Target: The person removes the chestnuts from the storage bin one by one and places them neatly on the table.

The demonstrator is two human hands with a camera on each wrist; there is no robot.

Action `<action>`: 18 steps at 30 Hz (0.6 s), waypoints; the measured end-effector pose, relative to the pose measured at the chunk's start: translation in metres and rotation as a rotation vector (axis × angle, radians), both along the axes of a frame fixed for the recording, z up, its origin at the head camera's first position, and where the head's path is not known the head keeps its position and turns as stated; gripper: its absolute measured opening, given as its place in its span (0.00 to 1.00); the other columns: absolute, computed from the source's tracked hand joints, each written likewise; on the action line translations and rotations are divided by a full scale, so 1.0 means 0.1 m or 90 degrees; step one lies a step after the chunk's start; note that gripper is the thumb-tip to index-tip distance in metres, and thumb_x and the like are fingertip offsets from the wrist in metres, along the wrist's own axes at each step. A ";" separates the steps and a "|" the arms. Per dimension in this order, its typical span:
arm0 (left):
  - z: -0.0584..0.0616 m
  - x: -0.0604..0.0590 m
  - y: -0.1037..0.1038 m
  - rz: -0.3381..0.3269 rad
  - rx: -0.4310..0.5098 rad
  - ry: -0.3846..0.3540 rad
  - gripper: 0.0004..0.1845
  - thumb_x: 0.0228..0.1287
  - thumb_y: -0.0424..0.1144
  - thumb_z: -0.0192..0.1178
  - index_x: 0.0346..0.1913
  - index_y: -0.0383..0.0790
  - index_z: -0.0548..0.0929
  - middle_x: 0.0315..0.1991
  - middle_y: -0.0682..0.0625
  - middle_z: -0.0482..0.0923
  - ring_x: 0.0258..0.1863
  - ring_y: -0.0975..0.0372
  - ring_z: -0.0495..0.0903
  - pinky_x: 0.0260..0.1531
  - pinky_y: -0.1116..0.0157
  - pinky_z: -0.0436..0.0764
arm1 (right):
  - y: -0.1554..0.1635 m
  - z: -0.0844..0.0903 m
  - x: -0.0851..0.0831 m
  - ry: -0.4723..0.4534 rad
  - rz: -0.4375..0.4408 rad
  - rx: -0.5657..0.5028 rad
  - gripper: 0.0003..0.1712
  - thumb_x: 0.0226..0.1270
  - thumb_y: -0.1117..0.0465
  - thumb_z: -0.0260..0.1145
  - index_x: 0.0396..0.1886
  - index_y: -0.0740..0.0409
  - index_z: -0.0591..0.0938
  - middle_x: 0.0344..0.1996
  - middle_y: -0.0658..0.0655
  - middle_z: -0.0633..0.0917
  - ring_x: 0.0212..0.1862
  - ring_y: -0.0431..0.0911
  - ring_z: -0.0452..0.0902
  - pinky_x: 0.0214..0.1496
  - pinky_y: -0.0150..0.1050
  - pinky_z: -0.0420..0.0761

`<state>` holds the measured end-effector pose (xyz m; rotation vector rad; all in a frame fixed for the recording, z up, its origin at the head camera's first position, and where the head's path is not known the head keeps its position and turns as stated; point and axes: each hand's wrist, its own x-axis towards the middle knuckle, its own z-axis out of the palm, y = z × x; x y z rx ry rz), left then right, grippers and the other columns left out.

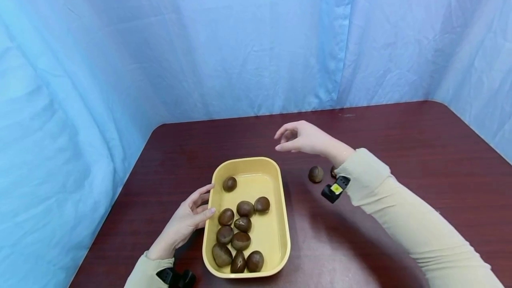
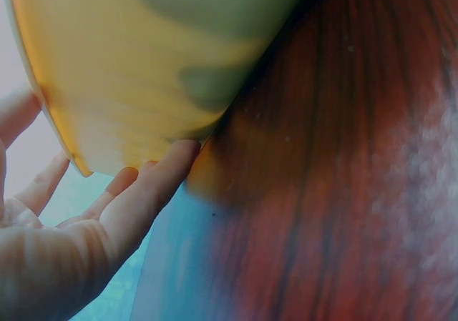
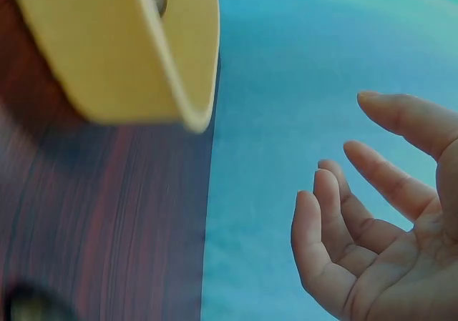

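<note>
Yellow plastic, by the look of it, forms the tray (image 1: 264, 237) on our table (image 1: 380, 141); we judge it stiff and light. Inside we count ten chestnuts (image 1: 241, 241); two loose chestnuts (image 1: 315, 174) lie right of the tray, one partly hidden. Their glossy shells look hard, slippery and apt to roll, so we would pinch each across its widest sides. Our left hand (image 1: 191, 217) touches the tray's left wall with relaxed fingers; our right hand (image 1: 306, 138) hovers, fingers loosely bent around nothing.
</note>
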<state>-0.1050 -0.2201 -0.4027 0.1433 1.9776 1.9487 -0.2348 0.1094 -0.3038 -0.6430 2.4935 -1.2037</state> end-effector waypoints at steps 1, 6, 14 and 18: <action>0.00 0.00 0.00 0.000 0.000 0.000 0.37 0.67 0.32 0.56 0.73 0.36 0.49 0.67 0.30 0.53 0.48 0.66 0.79 0.41 0.64 0.82 | -0.07 0.01 0.01 0.005 0.007 -0.001 0.17 0.59 0.57 0.69 0.47 0.57 0.81 0.31 0.53 0.83 0.32 0.43 0.77 0.35 0.37 0.77; 0.01 0.01 -0.01 0.003 0.002 -0.002 0.37 0.67 0.32 0.56 0.74 0.36 0.49 0.66 0.31 0.53 0.48 0.66 0.79 0.41 0.64 0.82 | -0.43 0.03 0.08 0.039 0.043 -0.009 0.16 0.58 0.57 0.69 0.46 0.56 0.81 0.35 0.55 0.84 0.39 0.47 0.80 0.40 0.38 0.77; 0.01 0.03 -0.01 0.008 0.003 -0.006 0.37 0.67 0.30 0.55 0.73 0.36 0.49 0.67 0.31 0.53 0.47 0.67 0.79 0.40 0.64 0.82 | -0.93 -0.04 0.26 0.070 0.062 -0.016 0.18 0.58 0.57 0.70 0.49 0.55 0.81 0.47 0.59 0.82 0.47 0.48 0.81 0.51 0.40 0.78; 0.00 0.02 -0.01 0.008 0.004 -0.002 0.37 0.67 0.30 0.55 0.73 0.36 0.49 0.66 0.31 0.53 0.47 0.67 0.79 0.40 0.65 0.82 | -1.08 -0.11 0.31 0.071 0.075 -0.008 0.19 0.58 0.57 0.69 0.50 0.54 0.80 0.49 0.59 0.81 0.50 0.49 0.79 0.53 0.41 0.77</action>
